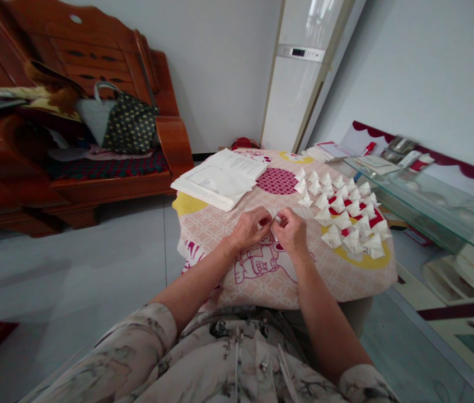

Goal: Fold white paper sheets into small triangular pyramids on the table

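Paper, one small white piece (277, 219): located over the near middle of the cloth-covered bench (203, 235), between the fingertips of both hands. Mostly hidden by fingers; its shape cannot be made out.

Left hand (252, 228): fingers curled, thumb and forefinger apparently pinching the piece at its left side.

Right hand (291, 230): fingers bent inward, thumb and forefinger gripping the same piece from the right. Fingertip hold on both sides, probably because so small an item needs fine control and leaves little to grasp.

Printed sheets (215, 183), one loose stack: laid flat beyond the left hand, edges uneven. Position likely keeps them within reach yet clear of the fingers.

Folded paper pieces (332, 237), many, white, pointed: standing in rough rows right of the right hand. Spacing presumably keeps their peaks from being crushed, and the rows keep them together.

Red patch (378, 218): beneath some of these; print or separate object, cannot tell.

Tablecloth (354, 282), patterned: spread over the bench, its edge hanging down, perhaps to protect the top.
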The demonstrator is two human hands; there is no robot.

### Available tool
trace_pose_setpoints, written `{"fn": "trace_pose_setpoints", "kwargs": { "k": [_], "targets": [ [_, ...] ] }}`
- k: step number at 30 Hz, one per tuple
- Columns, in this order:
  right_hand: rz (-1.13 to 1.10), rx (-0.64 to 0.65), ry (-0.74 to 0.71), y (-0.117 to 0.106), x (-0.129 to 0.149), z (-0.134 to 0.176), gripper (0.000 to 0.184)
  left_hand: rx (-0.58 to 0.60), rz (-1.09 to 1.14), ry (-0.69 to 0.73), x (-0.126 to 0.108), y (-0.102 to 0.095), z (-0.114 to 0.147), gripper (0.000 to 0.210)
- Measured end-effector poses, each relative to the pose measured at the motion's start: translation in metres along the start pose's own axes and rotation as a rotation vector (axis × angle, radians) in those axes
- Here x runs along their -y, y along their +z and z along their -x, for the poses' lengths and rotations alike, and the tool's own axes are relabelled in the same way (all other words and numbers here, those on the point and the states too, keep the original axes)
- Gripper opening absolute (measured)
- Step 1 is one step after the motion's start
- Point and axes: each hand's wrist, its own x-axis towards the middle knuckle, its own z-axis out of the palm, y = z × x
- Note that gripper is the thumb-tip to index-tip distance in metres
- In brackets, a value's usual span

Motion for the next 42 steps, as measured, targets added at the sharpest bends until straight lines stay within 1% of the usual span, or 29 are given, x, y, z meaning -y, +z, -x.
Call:
{"fn": "trace_pose_setpoints", "kwargs": {
  "k": [5, 10, 12, 16, 21, 29, 32, 35, 36, 42],
  "targets": [
    [0.031, 0.004, -0.017, 0.000, -0.001, 0.000, 0.006, 0.020, 0.032, -0.001, 0.000, -0.001, 0.000, 0.008],
    [-0.024, 0.012, -0.037, -0.002, 0.000, 0.000, 0.005, 0.027, 0.117, -0.106, 0.003, -0.005, -0.004, 0.026],
    [-0.052, 0.013, -0.051, -0.004, 0.000, 0.000, 0.006, 0.053, 0.152, -0.132, 0.006, -0.005, -0.005, 0.030],
    [-0.070, -0.001, -0.047, -0.005, 0.001, 0.001, 0.011, 0.152, 0.188, -0.157, 0.009, -0.003, -0.006, 0.029],
    [-0.133, -0.016, -0.016, -0.005, 0.002, 0.001, 0.012, 0.187, 0.255, -0.187, 0.006, -0.003, -0.008, 0.027],
    [-0.309, 0.070, 0.042, -0.009, -0.006, 0.002, 0.012, 0.170, 0.312, -0.226, 0.004, -0.006, -0.007, 0.029],
    [-0.388, 0.097, 0.083, -0.012, -0.006, 0.002, 0.020, 0.149, 0.312, -0.226, 0.004, -0.006, -0.007, 0.030],
    [-0.453, 0.093, 0.142, -0.014, -0.004, 0.002, 0.031, 0.130, 0.310, -0.226, 0.004, -0.006, -0.007, 0.032],
    [-0.472, 0.091, 0.159, -0.014, -0.003, 0.002, 0.033, 0.129, 0.313, -0.233, 0.004, -0.006, -0.007, 0.032],
    [-0.532, 0.088, 0.181, -0.010, -0.005, 0.002, 0.021, 0.149, 0.344, -0.273, 0.002, -0.007, -0.008, 0.035]
  ]
}}
